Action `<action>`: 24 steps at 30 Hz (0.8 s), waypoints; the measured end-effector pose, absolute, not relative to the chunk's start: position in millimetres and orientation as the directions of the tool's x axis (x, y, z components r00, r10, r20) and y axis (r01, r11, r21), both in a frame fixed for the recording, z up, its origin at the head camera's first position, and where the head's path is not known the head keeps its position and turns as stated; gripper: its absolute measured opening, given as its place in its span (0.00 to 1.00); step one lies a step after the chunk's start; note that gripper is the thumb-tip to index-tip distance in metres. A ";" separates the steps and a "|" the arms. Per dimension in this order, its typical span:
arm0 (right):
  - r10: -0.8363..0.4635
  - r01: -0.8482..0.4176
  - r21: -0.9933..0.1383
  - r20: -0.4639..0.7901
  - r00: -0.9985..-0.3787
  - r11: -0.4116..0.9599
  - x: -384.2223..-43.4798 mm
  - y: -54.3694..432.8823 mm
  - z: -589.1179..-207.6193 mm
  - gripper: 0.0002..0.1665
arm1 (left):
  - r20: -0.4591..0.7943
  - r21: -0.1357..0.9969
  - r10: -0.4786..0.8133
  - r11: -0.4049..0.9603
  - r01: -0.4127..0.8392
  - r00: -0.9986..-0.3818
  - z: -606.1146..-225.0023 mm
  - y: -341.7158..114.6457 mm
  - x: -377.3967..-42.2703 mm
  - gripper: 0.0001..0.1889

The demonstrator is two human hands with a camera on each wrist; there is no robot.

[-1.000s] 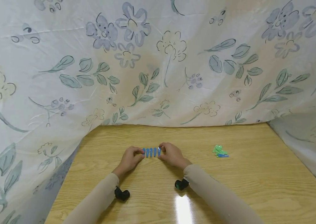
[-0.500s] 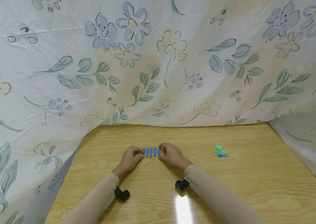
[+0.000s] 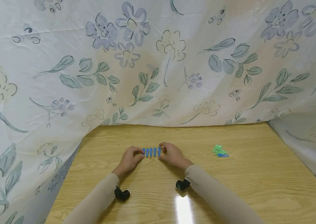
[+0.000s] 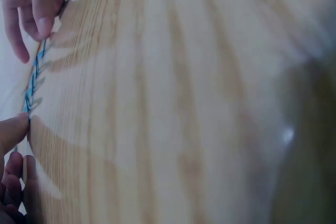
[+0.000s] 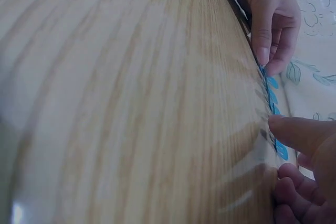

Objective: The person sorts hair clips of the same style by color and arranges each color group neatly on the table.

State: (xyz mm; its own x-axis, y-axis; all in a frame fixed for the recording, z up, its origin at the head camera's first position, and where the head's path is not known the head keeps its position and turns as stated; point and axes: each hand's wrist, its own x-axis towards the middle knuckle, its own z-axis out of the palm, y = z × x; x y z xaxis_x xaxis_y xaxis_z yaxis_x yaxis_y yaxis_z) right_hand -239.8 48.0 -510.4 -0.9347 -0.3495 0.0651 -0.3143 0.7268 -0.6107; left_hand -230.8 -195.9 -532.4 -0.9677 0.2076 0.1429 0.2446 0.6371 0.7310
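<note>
Several blue teardrop-shaped hair clips [image 3: 151,152] lie side by side in a short row on the wooden table. My left hand [image 3: 131,158] pinches the leftmost clip [image 3: 143,151] between thumb and finger, partly covering it. At the opposite end, my right hand [image 3: 173,154] has thumb and forefinger at the two ends of the rightmost clip [image 3: 159,151]. The right wrist view shows the right thumb [image 5: 294,129] against the row, with a blue clip [image 5: 281,149] beside it. In the left wrist view the row [image 4: 32,85] appears edge-on and blurred between both hands.
To the right is a small heap of green hair clips [image 3: 218,150] with a blue clip [image 3: 223,155] at its front. Floral cloth [image 3: 158,77] hangs behind the wooden table [image 3: 247,186] and along its sides. Black wrist devices [image 3: 122,194] sit on both sleeves.
The rightmost clip's glare has faded as it turned slightly under the right hand. Both hands otherwise keep almost the same place.
</note>
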 end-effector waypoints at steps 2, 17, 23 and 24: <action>-0.349 -0.309 -0.624 0.062 -0.935 0.718 -239.2 49.5 -510.8 0.34 | 0.146 0.727 0.203 0.641 0.244 -0.968 -532.6 -195.7 -230.9 0.05; -0.289 -0.265 -0.722 0.094 -0.953 0.639 -228.7 69.7 -507.1 0.29 | 0.149 0.733 0.195 0.636 0.241 -0.969 -530.3 -194.5 -230.8 0.04; -0.296 -0.267 -0.728 0.092 -0.951 0.631 -223.9 80.2 -500.4 0.28 | 0.142 0.737 0.192 0.634 0.233 -0.971 -531.3 -195.2 -231.8 0.04; -0.298 -0.267 -0.727 0.090 -0.950 0.632 -223.4 81.8 -499.6 0.28 | 0.142 0.738 0.193 0.633 0.233 -0.971 -531.6 -195.4 -232.1 0.04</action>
State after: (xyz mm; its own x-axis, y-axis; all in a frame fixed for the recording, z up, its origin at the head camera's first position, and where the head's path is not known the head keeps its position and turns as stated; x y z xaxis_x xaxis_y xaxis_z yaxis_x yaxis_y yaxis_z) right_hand -223.4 81.8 -499.6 -0.9504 -0.2975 0.0905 -0.2672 0.6324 -0.7271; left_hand -232.1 -195.4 -531.6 -0.9710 0.1929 0.1415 0.2333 0.6330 0.7381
